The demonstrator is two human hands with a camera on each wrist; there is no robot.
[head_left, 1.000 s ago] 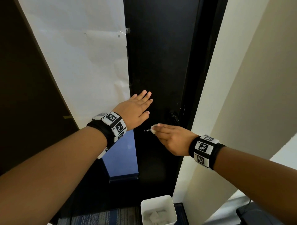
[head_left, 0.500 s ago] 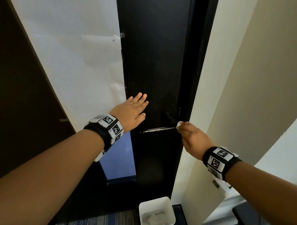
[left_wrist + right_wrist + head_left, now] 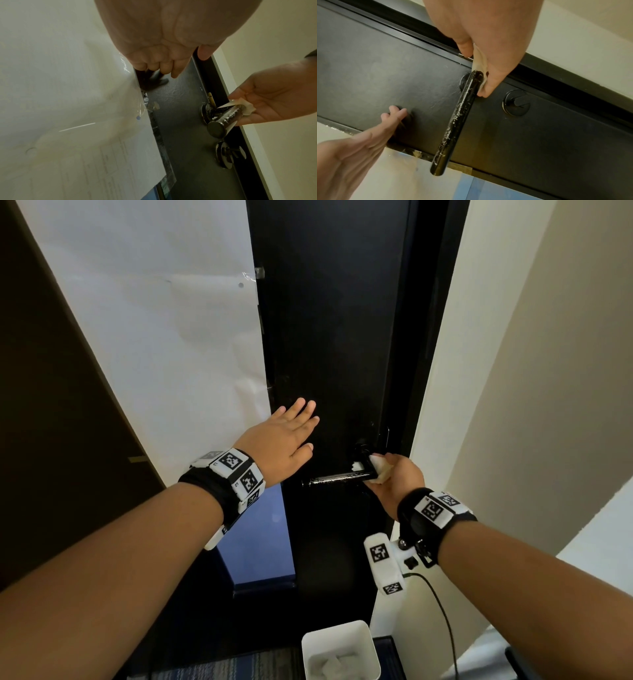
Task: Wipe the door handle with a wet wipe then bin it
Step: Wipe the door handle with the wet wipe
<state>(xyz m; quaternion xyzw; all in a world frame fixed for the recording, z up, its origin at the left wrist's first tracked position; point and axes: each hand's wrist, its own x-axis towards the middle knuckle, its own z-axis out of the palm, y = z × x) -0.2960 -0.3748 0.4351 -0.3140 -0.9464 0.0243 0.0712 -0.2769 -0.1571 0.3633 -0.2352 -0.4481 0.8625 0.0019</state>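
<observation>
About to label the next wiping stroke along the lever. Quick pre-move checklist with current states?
1. Wet wipe held in right hand: ok.
2. Wipe touching door handle at its pivot end: ok.
3. Left hand flat against the door, clear of the lever: ok.
4. Free end of the lever unobstructed for a stroke that way: ok.
5. Bin in view on the floor below the handle, open on top: ok.
6. Lever fully clean: cannot tell; pale streaks show along it in the right wrist view.
</observation>
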